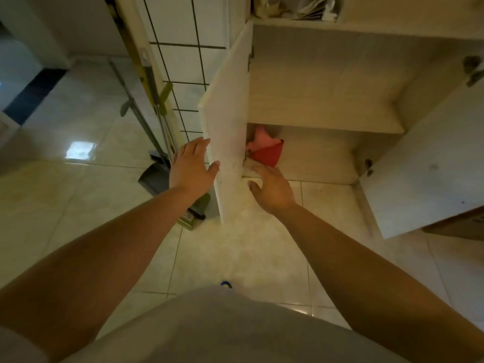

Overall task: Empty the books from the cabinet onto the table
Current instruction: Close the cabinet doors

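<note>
The tiled floor (pixel 235 258) fills most of the view, pale and glossy, with a bright reflection at the left. Above it stands the cabinet (pixel 327 74), light wood, both doors swung wide. Its upper shelf (pixel 322 119) shows bare board, and the lower compartment holds only a red and pink object (pixel 264 148) tucked in the left corner, partly hidden by the left door (pixel 227 127). No books show in either open compartment; a stack of papers (pixel 314 9) sits in the compartment above, at the top edge of the view. The right door (pixel 424 163) hangs open at the right side. A broom and dustpan (pixel 154 174) lean against the tiled wall to the left of the cabinet. The left hand (pixel 190 166) lies flat against the outer face of the left door, fingers straight, its grip open. The right hand (pixel 272 187) reaches near the door's inner edge at the cabinet's base, fingers spread and relaxed, holding nothing.
</note>
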